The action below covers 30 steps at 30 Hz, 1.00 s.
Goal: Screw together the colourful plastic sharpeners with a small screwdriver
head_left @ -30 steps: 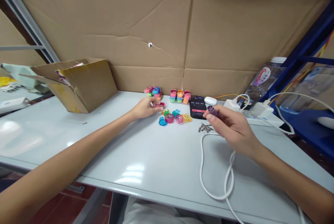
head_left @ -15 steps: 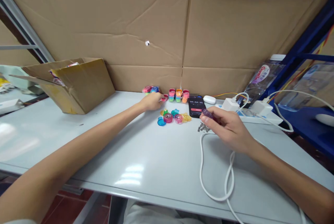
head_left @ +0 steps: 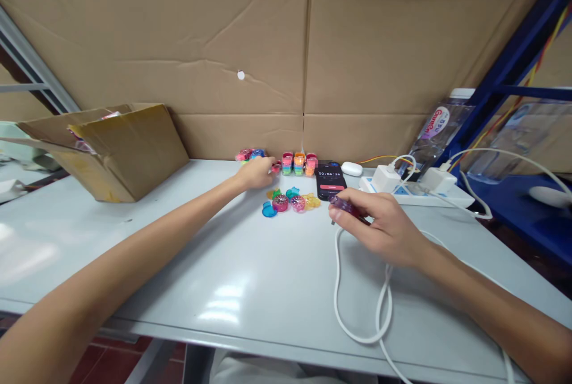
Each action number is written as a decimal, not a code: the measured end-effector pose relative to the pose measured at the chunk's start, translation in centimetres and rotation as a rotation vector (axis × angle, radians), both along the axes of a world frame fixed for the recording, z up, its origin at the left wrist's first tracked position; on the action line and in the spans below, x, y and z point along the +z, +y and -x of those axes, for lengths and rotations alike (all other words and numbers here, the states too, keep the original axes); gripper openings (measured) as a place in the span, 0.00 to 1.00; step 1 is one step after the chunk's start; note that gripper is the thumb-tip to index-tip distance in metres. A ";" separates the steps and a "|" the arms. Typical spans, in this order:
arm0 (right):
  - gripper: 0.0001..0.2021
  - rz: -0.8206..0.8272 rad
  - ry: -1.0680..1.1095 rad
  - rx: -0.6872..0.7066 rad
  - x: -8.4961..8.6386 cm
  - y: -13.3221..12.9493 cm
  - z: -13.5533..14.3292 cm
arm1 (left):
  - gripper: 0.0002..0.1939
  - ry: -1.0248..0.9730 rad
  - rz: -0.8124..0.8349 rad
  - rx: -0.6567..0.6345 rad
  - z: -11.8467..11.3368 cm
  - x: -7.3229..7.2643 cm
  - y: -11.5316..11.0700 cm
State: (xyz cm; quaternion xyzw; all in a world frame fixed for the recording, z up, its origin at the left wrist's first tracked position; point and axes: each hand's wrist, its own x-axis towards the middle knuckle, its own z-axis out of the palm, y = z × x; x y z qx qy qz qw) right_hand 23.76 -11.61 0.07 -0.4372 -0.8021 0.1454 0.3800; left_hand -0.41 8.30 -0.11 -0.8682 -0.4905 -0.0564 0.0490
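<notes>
My left hand (head_left: 256, 173) reaches to the back of the table, its fingers pinched at a small red plastic piece (head_left: 276, 167), which they partly hide. Just right of it stands a row of three short multicoloured stacks (head_left: 299, 164). Nearer to me lies a loose group of translucent pieces: a blue one (head_left: 269, 210), pink round ones (head_left: 280, 203) with spoke-like markings, and a yellow one (head_left: 311, 201). My right hand (head_left: 386, 226) is closed round a small dark purple translucent piece (head_left: 343, 205), held above the table in front of the phone.
A phone (head_left: 330, 181) showing a timer lies beside a white case (head_left: 351, 169). Behind my right hand is a power strip (head_left: 415, 194) with chargers; a white cable (head_left: 338, 288) loops below. A bottle (head_left: 435, 127) stands right, a cardboard box (head_left: 134, 157) left.
The view has swung slightly right, shifting the table's things leftward. My right hand has tilted the purple piece lower. My left hand stays at the red piece.
</notes>
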 end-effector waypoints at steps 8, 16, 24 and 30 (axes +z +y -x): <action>0.13 -0.043 -0.104 0.017 -0.2 0.0 -0.1 | 0.19 -0.038 -0.070 0.059 2.4 1.7 -2.2; 0.11 -0.041 -0.147 0.079 -0.2 -0.6 0.3 | 0.28 -0.014 -0.127 0.197 4.1 1.3 -1.3; 0.10 -0.059 -0.173 0.114 -0.3 -0.6 0.5 | 0.21 -0.023 -0.174 0.215 3.9 0.7 -1.1; 0.10 -0.066 -0.195 0.110 -0.2 -0.7 0.4 | 0.20 -0.025 -0.252 0.192 3.0 2.1 -2.6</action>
